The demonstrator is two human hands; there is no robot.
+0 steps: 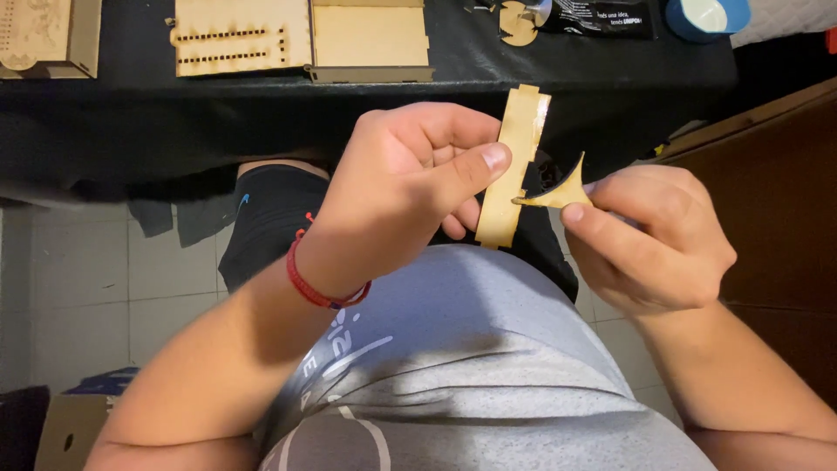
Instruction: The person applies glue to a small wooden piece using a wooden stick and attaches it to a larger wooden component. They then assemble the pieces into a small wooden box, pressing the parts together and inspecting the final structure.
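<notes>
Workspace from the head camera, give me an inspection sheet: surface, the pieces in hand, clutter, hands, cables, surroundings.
Surface: table under a black cloth, at the top of the view.
Job's things: notched wooden strip, glossy on its upper part; thin curled film piece at its edge.
Clutter: perforated wooden panel, plain wooden panel, wooden box, dark tube, blue tape roll.
Grippers: left hand pinches the strip; right hand pinches the film piece.
Cables: nothing seen.
Surroundings: pale tiled floor, cardboard box, brown wooden furniture.
</notes>
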